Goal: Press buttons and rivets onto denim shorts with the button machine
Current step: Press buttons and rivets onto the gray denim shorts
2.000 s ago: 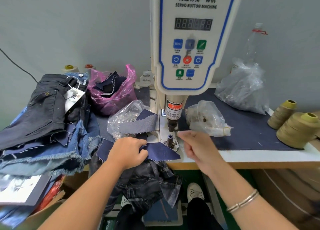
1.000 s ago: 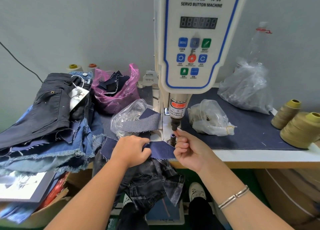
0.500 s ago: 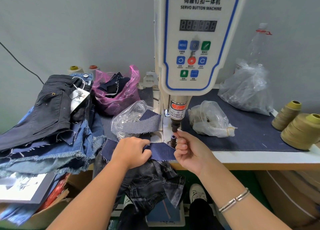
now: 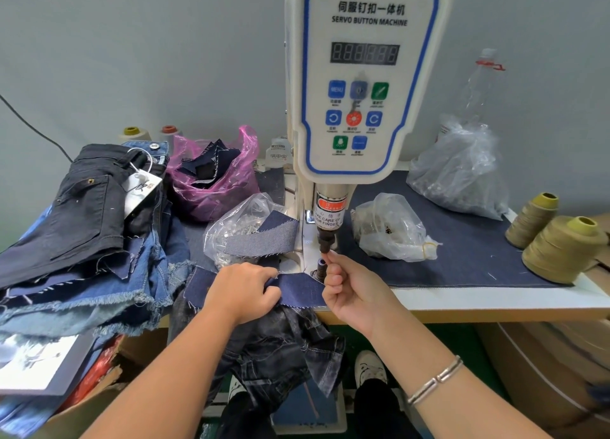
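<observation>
The white servo button machine (image 4: 363, 75) stands at the middle of the table, its dark punch (image 4: 325, 240) hanging over the lower die (image 4: 319, 267). My left hand (image 4: 244, 293) grips a dark blue denim strip (image 4: 297, 288) lying just left of the die. Under it, dark washed denim shorts (image 4: 280, 349) hang off the table edge. My right hand (image 4: 353, 290) is curled, thumb and forefinger pinched together right at the punch tip; the small button between them is hidden by the fingertips.
A pile of denim shorts (image 4: 82, 240) fills the left side. A pink bag of scraps (image 4: 214, 181), clear bags of metal parts (image 4: 237, 227) (image 4: 389, 230) (image 4: 462, 174) and thread cones (image 4: 561, 250) sit around the machine. A foot pedal (image 4: 307, 412) lies below.
My right hand rose from the table edge to the punch tip and now stays pinched there. My left hand keeps its grip on the denim strip.
</observation>
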A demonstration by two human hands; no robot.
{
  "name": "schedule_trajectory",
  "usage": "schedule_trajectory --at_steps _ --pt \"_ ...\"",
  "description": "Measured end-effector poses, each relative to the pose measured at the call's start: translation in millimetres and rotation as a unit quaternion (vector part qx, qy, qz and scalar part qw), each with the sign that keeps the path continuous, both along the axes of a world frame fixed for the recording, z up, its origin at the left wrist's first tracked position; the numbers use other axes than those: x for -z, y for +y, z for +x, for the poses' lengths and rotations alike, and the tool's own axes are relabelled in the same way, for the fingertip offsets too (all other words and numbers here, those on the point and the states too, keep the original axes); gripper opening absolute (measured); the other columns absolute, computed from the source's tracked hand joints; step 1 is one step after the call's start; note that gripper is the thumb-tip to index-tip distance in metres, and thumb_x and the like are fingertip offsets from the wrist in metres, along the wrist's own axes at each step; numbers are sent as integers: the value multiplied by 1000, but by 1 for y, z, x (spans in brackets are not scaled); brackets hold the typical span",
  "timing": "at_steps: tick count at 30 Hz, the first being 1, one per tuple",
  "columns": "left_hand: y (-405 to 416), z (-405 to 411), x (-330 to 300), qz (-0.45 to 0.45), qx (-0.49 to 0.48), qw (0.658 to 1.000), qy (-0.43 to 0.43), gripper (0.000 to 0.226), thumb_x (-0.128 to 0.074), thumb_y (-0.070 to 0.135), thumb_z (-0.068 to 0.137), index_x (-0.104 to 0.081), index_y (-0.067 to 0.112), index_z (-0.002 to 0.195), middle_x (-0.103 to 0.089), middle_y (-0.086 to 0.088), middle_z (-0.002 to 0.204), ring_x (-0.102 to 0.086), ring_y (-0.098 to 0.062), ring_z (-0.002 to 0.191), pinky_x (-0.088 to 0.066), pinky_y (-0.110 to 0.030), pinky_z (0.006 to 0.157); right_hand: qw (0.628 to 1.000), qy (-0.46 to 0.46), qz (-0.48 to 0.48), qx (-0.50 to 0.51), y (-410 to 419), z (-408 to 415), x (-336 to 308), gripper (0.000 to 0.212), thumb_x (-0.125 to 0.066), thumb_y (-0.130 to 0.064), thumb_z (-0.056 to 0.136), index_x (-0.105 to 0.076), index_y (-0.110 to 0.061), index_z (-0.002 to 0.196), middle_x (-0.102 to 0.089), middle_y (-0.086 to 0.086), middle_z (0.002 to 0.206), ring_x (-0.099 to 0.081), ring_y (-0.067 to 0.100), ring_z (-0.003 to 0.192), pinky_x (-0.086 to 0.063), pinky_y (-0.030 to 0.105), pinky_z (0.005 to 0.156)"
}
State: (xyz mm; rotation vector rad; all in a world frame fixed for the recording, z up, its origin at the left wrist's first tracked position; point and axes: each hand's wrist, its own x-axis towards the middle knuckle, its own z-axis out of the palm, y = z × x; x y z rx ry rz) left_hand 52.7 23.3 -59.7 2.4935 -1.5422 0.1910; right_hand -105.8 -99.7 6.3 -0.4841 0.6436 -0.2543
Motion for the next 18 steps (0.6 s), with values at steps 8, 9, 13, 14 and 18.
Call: schedule_trajectory --at_steps 8,9,13,14,18 --pt "3 -4 -15 -115 -25 973 200 16 -37 46 75 -44 32 73 -50 2 58 -48 -23 62 -38 -35 59 999 15 -34 11 2 1 -1 14 -56 -7 92 -59 -4 79 -49 0 44 -41 6 31 -30 13 32" --pt "2 -7 -19 -166 -16 953 253 20 -38 52 78 -49 36 77 -54 1 59 -49 -19 59 -40 -36 60 999 16 -34 13 2 1 -1 14 -56 -6 92 -59 -4 78 -49 0 44 -41 6 31 -30 13 33" --pt "-13 -39 -36 -248 23 912 327 14 -50 47 84 -61 53 91 -69 -5 78 -61 -24 69 -48 -38 68 998 31 -45 26 3 4 0 13 -58 -6 91 -60 -3 78 -47 0 43 -39 7 31 -28 13 33" --pt "-18 -47 -38 -262 17 905 335 19 -56 39 86 -60 56 91 -69 -7 77 -59 -24 67 -48 -37 66 998 35 -49 29 4 3 -1 12 -59 -6 90 -60 -3 78 -47 0 43 -38 7 31 -28 13 33" --pt "-32 -62 -43 -318 -31 879 354 29 -67 25 87 -62 53 81 -68 -2 67 -60 -16 60 -47 -26 60 997 36 -67 30 5 1 -1 9 -62 -7 88 -62 -4 80 -47 0 45 -38 7 33 -28 14 32"
